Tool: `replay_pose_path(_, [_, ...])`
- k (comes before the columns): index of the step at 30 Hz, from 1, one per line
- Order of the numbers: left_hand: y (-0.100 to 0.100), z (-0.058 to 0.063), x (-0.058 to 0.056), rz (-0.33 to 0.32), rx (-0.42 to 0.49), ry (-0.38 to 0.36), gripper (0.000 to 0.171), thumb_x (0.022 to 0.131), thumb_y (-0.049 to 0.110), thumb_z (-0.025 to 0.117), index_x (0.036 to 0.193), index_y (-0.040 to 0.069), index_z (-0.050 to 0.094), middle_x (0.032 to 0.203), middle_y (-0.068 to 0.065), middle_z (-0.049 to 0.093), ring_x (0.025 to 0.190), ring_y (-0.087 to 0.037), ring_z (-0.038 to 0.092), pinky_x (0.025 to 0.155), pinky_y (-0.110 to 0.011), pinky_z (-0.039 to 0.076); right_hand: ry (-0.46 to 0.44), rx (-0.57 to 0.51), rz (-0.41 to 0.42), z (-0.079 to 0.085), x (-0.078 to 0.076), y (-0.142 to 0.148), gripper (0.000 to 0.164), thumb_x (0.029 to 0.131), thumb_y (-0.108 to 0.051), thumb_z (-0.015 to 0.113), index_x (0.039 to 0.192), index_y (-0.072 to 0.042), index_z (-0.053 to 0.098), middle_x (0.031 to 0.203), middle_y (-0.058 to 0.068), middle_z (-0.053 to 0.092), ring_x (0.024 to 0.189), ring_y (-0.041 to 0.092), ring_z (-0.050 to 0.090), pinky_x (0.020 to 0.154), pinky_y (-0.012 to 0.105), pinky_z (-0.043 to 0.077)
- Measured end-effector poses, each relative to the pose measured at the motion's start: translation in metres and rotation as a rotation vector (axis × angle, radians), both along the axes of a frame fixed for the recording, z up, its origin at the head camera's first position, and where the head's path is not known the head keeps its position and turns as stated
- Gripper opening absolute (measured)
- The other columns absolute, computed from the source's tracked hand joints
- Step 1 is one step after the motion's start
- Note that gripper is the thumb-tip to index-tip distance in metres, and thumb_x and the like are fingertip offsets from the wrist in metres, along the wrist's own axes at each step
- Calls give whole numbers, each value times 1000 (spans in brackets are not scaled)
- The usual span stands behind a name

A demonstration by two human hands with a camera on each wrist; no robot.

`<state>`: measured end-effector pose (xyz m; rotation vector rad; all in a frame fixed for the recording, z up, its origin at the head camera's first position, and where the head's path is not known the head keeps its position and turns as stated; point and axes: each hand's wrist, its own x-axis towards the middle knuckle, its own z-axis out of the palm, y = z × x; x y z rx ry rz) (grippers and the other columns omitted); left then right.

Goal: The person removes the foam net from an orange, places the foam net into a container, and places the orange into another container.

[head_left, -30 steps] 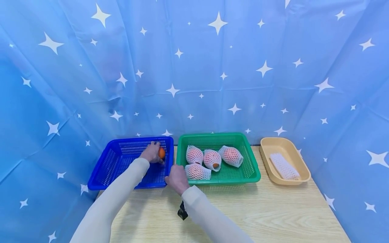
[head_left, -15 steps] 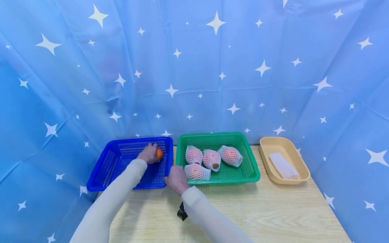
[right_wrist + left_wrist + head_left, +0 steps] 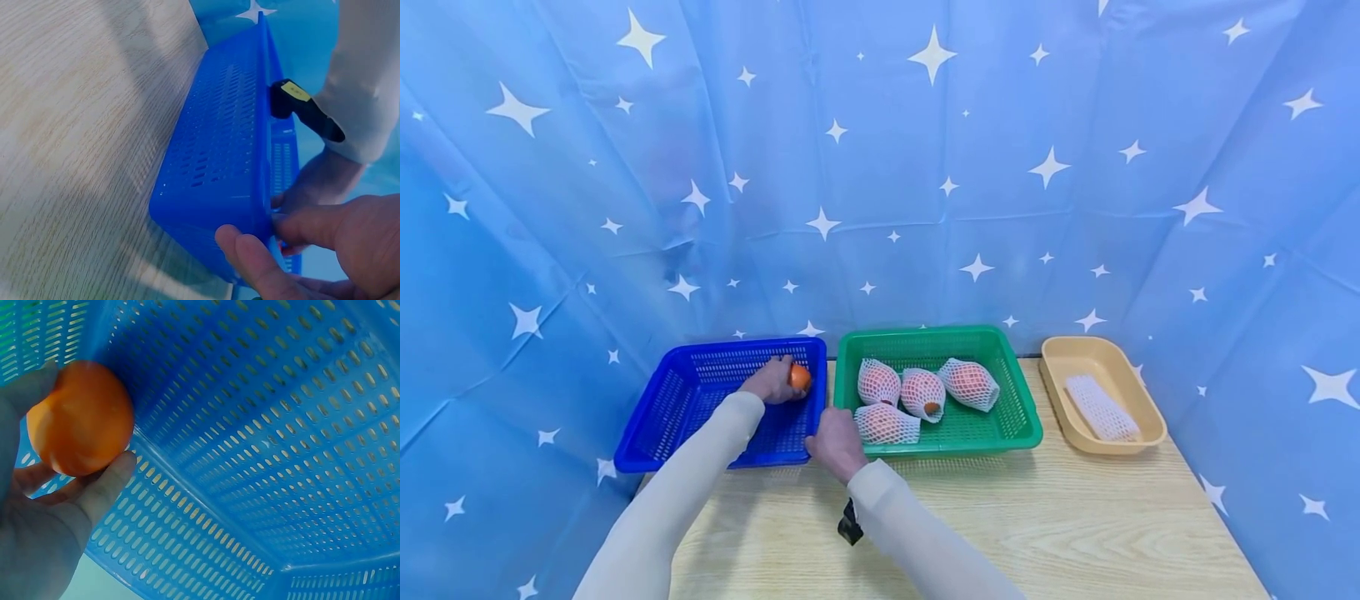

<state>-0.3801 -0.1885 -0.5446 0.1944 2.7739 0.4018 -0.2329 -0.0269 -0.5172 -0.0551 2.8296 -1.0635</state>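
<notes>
In the head view my left hand (image 3: 771, 381) reaches into the right end of the blue basket (image 3: 670, 454) and holds an orange (image 3: 801, 378). Seen from the left wrist, thumb and fingers wrap the sides of the orange (image 3: 81, 419), which is close to the perforated basket wall. My right hand (image 3: 837, 442) grips the blue basket at its near right corner. The right wrist view has the fingers of that right hand (image 3: 281, 256) outside the basket wall (image 3: 212, 144), with the thumb over the rim. No other fruit shows in the blue basket.
Right of the blue basket stands a green basket (image 3: 1027, 429) with several fruits in white foam nets (image 3: 970, 385). A yellow tray (image 3: 1138, 446) farther right holds flat white foam netting (image 3: 1101, 408). The wooden table (image 3: 1075, 517) reaches back to a blue star-patterned curtain (image 3: 880, 167).
My left fingers have closed round the orange, and it has moved slightly left, then back right inside the blue basket. The right hand keeps its hold on the corner.
</notes>
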Motion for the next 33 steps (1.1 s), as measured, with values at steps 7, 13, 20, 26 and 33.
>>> replay_pose_path(7, [-2, -1, 0, 8, 17, 0, 86, 90, 38, 79, 155, 5, 33, 142, -27, 47, 122, -42, 56, 111, -66, 42, 19, -7, 17, 0, 1, 1, 27, 88, -9, 76, 68, -8, 58, 58, -1, 49, 48, 13, 49, 40, 22, 32])
replay_pose_path(13, [-5, 3, 0, 8, 3, -11, 91, 89, 43, 79, 156, 5, 31, 150, -29, 41, 128, -45, 53, 110, -67, 43, 22, -16, 23, 0, 1, 1, 26, 88, -8, 75, 69, -8, 58, 58, -1, 50, 47, 12, 48, 40, 22, 32])
replay_pose_path(20, [-8, 15, 5, -14, -3, 19, 102, 90, 52, 74, 162, 5, 20, 164, -31, 22, 148, -53, 29, 117, -69, 33, -7, -18, 6, 1, 1, 1, 24, 89, -11, 76, 72, -6, 60, 61, 1, 53, 49, 13, 51, 42, 23, 36])
replay_pose_path(26, [-5, 29, 10, -29, 23, 91, 104, 90, 58, 70, 164, 7, 16, 166, -30, 18, 153, -53, 16, 117, -72, 27, -37, -23, 2, 1, 1, 2, 23, 91, -14, 76, 75, -5, 61, 62, 1, 55, 50, 13, 53, 42, 22, 37])
replay_pose_path(33, [-3, 43, 19, -41, 129, 186, 105, 90, 60, 69, 165, 14, 12, 168, -27, 13, 152, -50, 16, 116, -72, 30, -23, -40, 53, 0, 3, 4, 34, 89, -14, 76, 64, -12, 53, 56, -3, 46, 47, 11, 48, 40, 21, 33])
